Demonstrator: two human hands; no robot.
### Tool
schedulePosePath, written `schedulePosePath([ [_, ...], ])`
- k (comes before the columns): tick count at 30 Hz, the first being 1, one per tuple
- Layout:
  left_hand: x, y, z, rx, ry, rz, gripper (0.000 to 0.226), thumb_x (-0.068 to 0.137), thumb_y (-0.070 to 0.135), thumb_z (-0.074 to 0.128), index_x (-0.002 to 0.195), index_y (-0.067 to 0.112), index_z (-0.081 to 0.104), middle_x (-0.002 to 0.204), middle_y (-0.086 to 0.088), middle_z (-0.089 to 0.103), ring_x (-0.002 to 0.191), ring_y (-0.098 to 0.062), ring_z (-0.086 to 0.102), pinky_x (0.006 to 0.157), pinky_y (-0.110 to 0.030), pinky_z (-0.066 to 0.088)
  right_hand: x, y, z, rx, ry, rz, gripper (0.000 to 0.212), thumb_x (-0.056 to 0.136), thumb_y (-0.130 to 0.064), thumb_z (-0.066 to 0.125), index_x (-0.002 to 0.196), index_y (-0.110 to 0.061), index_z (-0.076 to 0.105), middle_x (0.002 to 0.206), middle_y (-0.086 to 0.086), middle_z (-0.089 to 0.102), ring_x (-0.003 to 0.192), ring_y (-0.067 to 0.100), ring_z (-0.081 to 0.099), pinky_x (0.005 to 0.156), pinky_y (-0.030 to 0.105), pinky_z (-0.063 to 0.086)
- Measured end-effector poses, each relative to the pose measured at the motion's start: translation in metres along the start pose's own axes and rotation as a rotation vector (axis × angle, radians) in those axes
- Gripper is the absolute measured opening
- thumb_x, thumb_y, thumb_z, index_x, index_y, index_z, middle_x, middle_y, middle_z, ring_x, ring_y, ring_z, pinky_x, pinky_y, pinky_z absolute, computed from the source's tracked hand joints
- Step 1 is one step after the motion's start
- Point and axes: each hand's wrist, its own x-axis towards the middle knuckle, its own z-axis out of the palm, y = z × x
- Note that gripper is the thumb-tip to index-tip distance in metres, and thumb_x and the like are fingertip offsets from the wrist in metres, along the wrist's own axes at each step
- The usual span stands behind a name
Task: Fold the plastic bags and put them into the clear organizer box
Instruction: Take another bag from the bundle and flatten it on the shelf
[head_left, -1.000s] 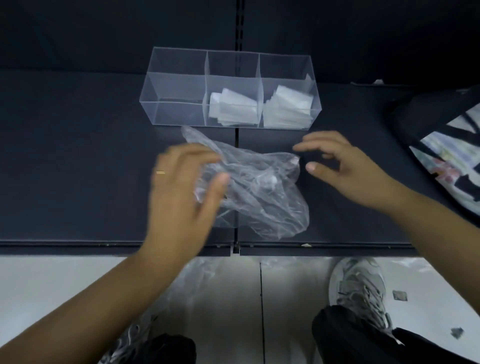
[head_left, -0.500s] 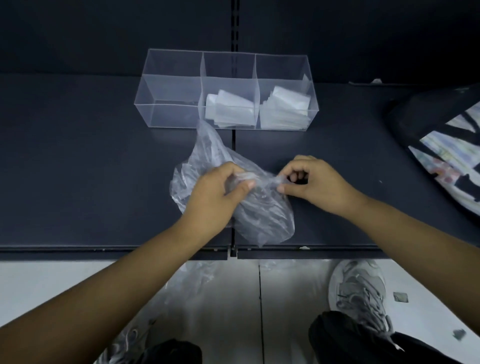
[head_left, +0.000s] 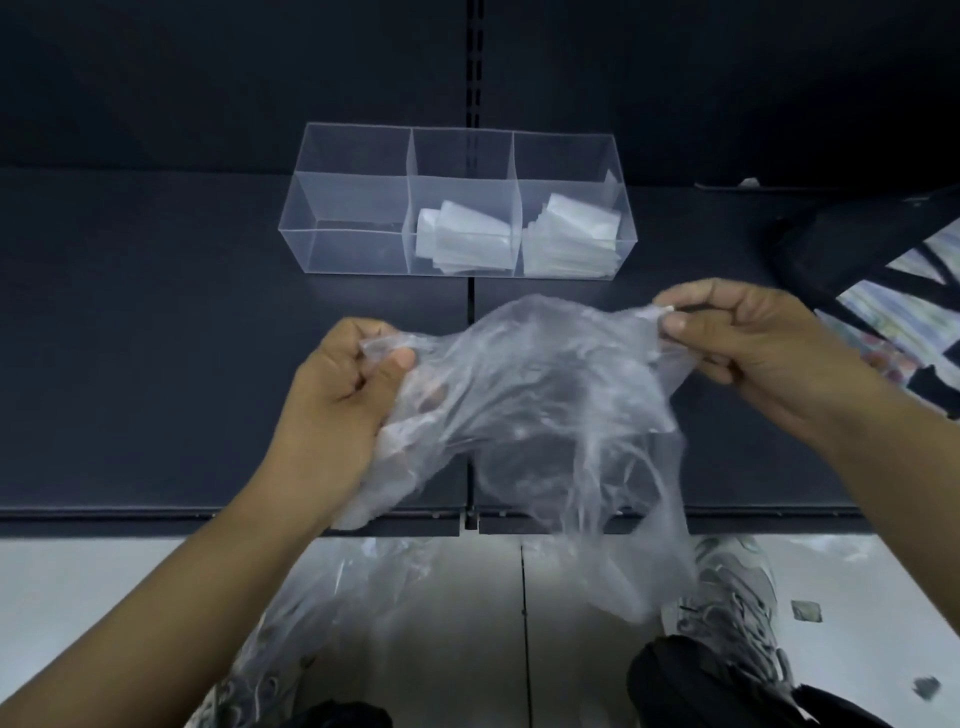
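1. Over on the left, the left hand (head_left: 343, 384) has its fingers curled and its thumb clamped down, pinching a bunched corner of the plastic bag (head_left: 540, 415).
2. The bag is up in the air between both hands. It hangs crumpled in front of the dark shelf (head_left: 156, 364), and its lower end trails past the shelf's front edge towards the floor (head_left: 78, 597).
3. On the right, the right hand (head_left: 748, 343) nips the opposite corner between thumb and forefinger, with the other fingers tucked in behind.
4. This looks like the opening-out step: the bag is being spread by its top edge, and no fold is in it yet.
5. Behind, the clear organizer box (head_left: 353, 249) sits on the shelf, well apart from the hands. Folded bags (head_left: 462, 241) are stacked in its middle and right compartments.
6. The likely next move is to pull the two corners apart until the top edge runs taut. Then the bag needs laying flat on the shelf and smoothing before the first fold. The film is thin and clingy, so it will probably trap air and spring back.
7. The bag's handles and bottom seam are hard to read, lost in wrinkles and motion blur.
8. The left fingertips are hidden behind the plastic.
9. Loose plastic (head_left: 332, 597) lies below the shelf, though how many bags is unclear.
10. A shoe (head_left: 737, 597) shows partly through the film, and a patterned bag (head_left: 883, 270) is cut off at the right edge.
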Motion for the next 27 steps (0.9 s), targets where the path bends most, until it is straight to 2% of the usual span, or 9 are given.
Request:
schedulePosePath([
  [4,-0.008,-0.013,-0.005,0.09,0.054,-0.073,0.018,0.096,0.017,0.054,0.082,0.027,0.057,0.066,0.015,0.062,0.058,0.002,0.054,0.056,-0.013,0.046,0.004,0.008,-0.006,0.107,0.068,0.287,0.065,0.064,-0.056,0.067,0.111,-0.011,0.065,0.092,0.003,0.069,0.091,0.018,0.068,0.079,0.03,0.055],
  [6,-0.016,-0.019,0.0,0.168,0.056,-0.062,0.016,0.096,0.018,0.054,0.083,0.027,0.054,0.062,0.016,0.059,0.054,0.003,0.05,0.052,-0.01,0.042,0.001,0.015,0.011,0.129,-0.058,0.543,0.088,0.059,-0.072,0.059,0.12,-0.009,0.059,0.114,0.008,0.068,0.107,0.024,0.066,0.086,0.037,0.053],
  [9,-0.026,-0.025,0.004,0.225,0.045,-0.014,0.016,0.096,0.016,0.054,0.085,0.027,0.052,0.061,0.01,0.05,0.054,-0.002,0.044,0.051,-0.012,0.04,-0.009,0.027,0.043,0.064,-0.227,0.641,0.073,0.064,-0.056,0.071,0.12,-0.009,0.064,0.112,0.012,0.068,0.101,0.024,0.066,0.084,0.032,0.054],
  [11,-0.029,-0.026,-0.001,0.237,0.063,0.003,0.016,0.096,0.016,0.054,0.087,0.028,0.052,0.061,0.008,0.05,0.053,-0.003,0.044,0.05,-0.012,0.04,-0.011,0.033,0.054,0.085,-0.129,0.645,0.05,0.069,-0.026,0.079,0.112,-0.005,0.067,0.1,0.011,0.069,0.085,0.02,0.063,0.081,0.03,0.049],
  [14,-0.031,-0.026,-0.011,0.258,0.116,0.004,0.019,0.096,0.017,0.054,0.086,0.033,0.052,0.061,0.004,0.054,0.048,-0.003,0.044,0.045,-0.011,0.039,-0.01,0.037,0.052,0.146,0.059,0.593,0.011,0.078,-0.002,0.071,0.086,-0.007,0.067,0.072,0.003,0.071,0.06,0.01,0.064,0.063,0.023,0.052],
  [18,-0.031,-0.03,-0.024,0.25,0.125,-0.127,0.018,0.094,0.015,0.058,0.086,0.031,0.058,0.068,0.009,0.067,0.052,-0.001,0.055,0.047,-0.01,0.044,-0.011,0.035,0.05,0.062,0.099,0.352,0.008,0.089,-0.004,0.061,0.087,-0.005,0.068,0.078,0.005,0.071,0.072,0.014,0.065,0.068,0.021,0.055],
  [22,-0.012,-0.021,-0.046,0.321,0.027,-0.193,0.025,0.09,0.004,0.062,0.107,0.022,0.06,0.099,0.01,0.073,0.081,0.014,0.062,0.071,0.0,0.043,-0.009,0.025,0.062,-0.11,0.017,0.108,0.01,0.094,-0.006,0.056,0.09,-0.006,0.066,0.075,0.001,0.069,0.066,0.007,0.061,0.066,0.018,0.048],
  [25,0.015,0.006,-0.042,0.228,0.05,-0.143,0.023,0.086,0.038,0.065,0.109,0.038,0.064,0.107,0.021,0.069,0.103,0.007,0.06,0.09,-0.017,0.047,-0.004,0.013,0.075,-0.126,-0.13,0.019,0.01,0.092,-0.004,0.058,0.087,-0.009,0.066,0.074,-0.005,0.071,0.067,0.004,0.064,0.063,0.013,0.047],
  [27,0.031,0.023,-0.02,0.186,-0.13,-0.194,0.036,0.071,0.062,0.067,0.103,0.045,0.065,0.11,0.017,0.069,0.107,0.0,0.061,0.091,-0.026,0.046,0.001,0.007,0.084,-0.131,-0.216,-0.002,0.009,0.091,-0.004,0.059,0.087,-0.009,0.066,0.074,-0.006,0.071,0.068,0.003,0.064,0.064,0.012,0.047],
])
